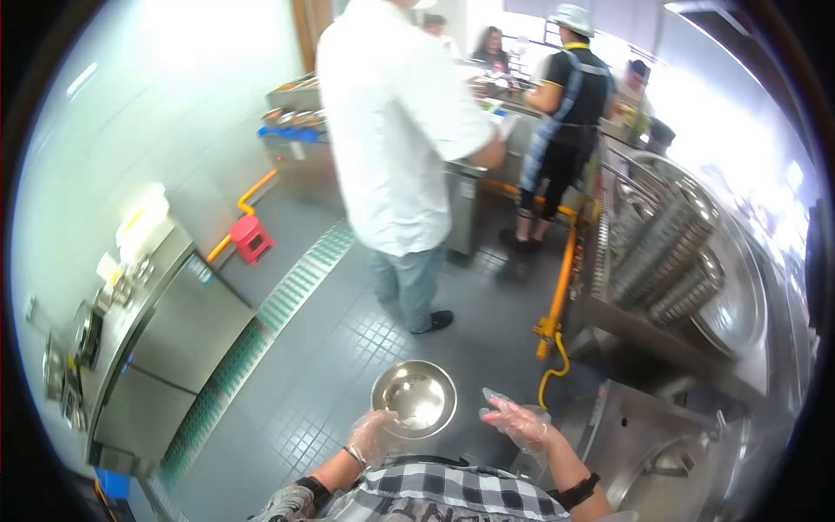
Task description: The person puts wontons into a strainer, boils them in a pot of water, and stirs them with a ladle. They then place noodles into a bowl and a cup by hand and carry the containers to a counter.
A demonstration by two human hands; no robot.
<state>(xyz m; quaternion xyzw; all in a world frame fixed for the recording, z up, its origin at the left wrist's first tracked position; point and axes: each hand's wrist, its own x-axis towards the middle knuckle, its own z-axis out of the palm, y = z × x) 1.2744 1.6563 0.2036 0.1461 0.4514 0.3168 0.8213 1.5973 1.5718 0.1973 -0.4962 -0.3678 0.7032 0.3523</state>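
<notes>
A shiny round metal bowl (pixel 415 376) is held out in front of my body, above the tiled floor. My left hand (pixel 374 435), in a clear plastic glove, grips its near-left rim with the thumb over the edge. Inside, the bowl shows only bright reflections. To the right of it, apart from the rim, my right hand (pixel 520 424) is raised in a similar clear glove. Its fingers are stretched out and nothing is in them.
A person in a white shirt (pixel 391 130) stands just ahead; another in an apron (pixel 565 104) works farther back. On the right are a metal sink (pixel 609 435) and stacked steel containers (pixel 665 248). A steel cabinet (pixel 183 339) stands left, near a red stool (pixel 251 239) and a green floor drain (pixel 291 296).
</notes>
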